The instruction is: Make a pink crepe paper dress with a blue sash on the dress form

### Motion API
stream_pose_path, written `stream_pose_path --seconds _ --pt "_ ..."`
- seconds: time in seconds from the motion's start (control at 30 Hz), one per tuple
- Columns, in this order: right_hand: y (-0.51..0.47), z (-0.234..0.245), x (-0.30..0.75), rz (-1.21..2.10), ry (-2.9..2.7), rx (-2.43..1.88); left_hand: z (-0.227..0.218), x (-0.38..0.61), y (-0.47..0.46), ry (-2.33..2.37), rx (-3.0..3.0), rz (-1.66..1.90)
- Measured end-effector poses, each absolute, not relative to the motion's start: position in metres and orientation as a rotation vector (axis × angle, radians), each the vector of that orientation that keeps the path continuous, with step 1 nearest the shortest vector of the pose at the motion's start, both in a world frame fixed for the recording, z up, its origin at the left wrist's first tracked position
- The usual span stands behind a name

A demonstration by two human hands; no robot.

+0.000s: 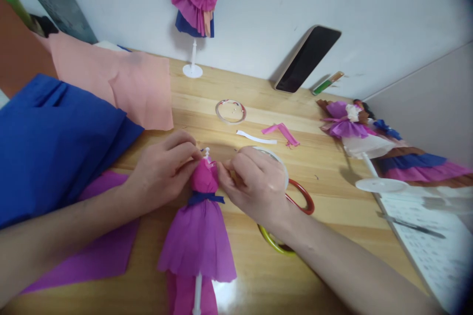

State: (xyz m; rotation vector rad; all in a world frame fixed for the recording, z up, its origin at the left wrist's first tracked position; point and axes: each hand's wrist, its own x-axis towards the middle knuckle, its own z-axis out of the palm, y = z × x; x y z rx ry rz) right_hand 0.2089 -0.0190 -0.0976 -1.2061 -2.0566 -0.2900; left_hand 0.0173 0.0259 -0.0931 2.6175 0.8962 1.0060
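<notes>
A small crepe-paper dress (203, 216) with a pink bodice, dark blue belt and purple skirt is on a white mini dress stand (197, 293), which leans toward me. My left hand (162, 167) has its thumb and fingers pinched at the bodice's upper left edge. On the opposite side, my right hand (254, 182) is closed, its fingertips pinching the upper right edge. Between them the stand's white neck knob (207, 151) pokes up. Scissors with a red handle loop (305, 197) and a yellow-green one lie partly hidden under my right hand and forearm, beside a tape roll (283, 162).
Blue (55, 142), peach (148, 88) and purple paper sheets (99, 251) lie left. Finished-looking dresses stand at the back (199, 5) and right (347, 120). A phone (308, 59) leans on the wall. Paper strips (256, 138) and a ring-shaped roll (231, 111) lie mid-table.
</notes>
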Motion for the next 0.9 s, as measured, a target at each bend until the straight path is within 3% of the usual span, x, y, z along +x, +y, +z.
stream_pose_path --seconds 0.27,0.57,0.9 --pt "-0.0157 -0.0989 0.2088 -0.343 -2.035 -1.194 -0.0915 0.017 0.0228 1.013 2.552 1.06" --pt "-0.0188 -0.0983 0.2083 -0.237 -2.058 -1.184 -0.0919 0.0157 0.03 0.601 3.086 1.01" --pt "-0.0183 -0.0966 0.2073 -0.051 -2.008 -1.221 -0.0862 0.0179 0.0308 0.323 3.291 0.999"
